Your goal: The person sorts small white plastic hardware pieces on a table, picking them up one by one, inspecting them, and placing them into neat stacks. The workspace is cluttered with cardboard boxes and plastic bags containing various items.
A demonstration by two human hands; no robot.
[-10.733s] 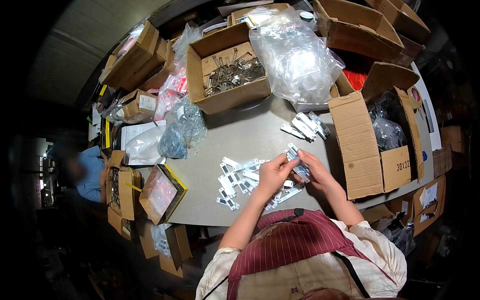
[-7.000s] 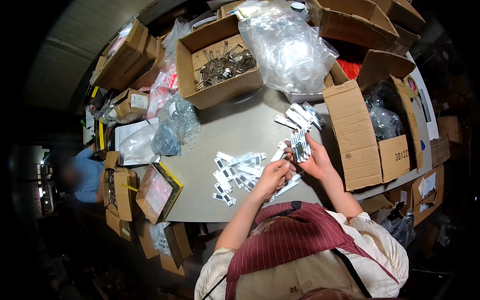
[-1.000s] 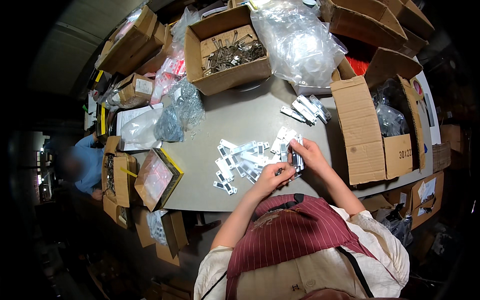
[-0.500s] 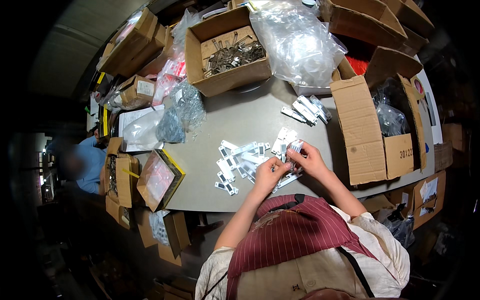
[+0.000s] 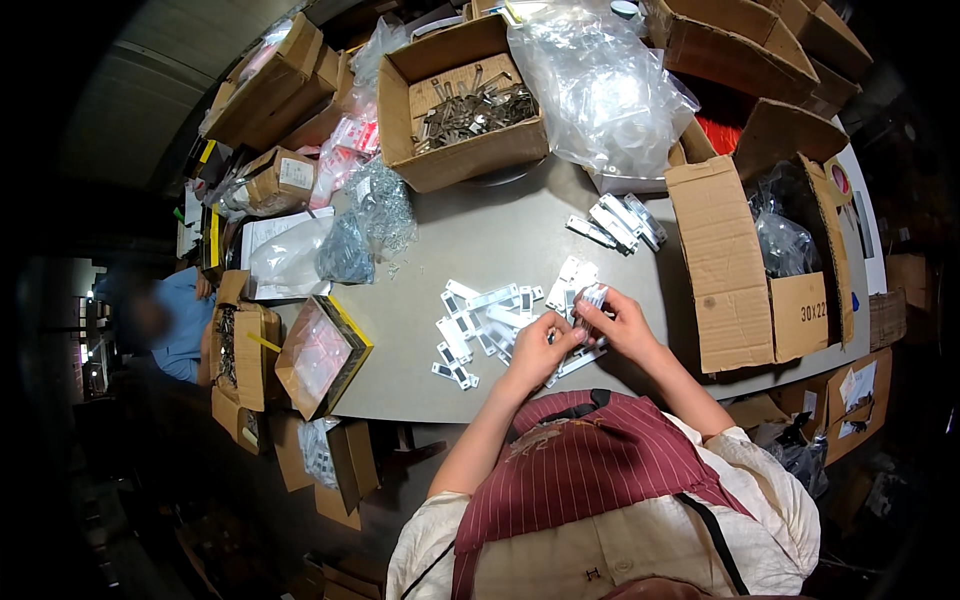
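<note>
Your left hand (image 5: pixel 540 350) and right hand (image 5: pixel 622 326) are pinching stacked fittings (image 5: pixel 593 296). Loose white fittings (image 5: pixel 494 297) are lying on the counter (image 5: pixel 470 235)

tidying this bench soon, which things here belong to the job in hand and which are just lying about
Apparently in use:
bunch of slim fittings, in the right hand, left hand close by
loose pile of white-and-dark fittings
separate group of similar fittings beyond

Apparently just lying about:
tape roll
clear plastic bags
flapped carton at right
</note>
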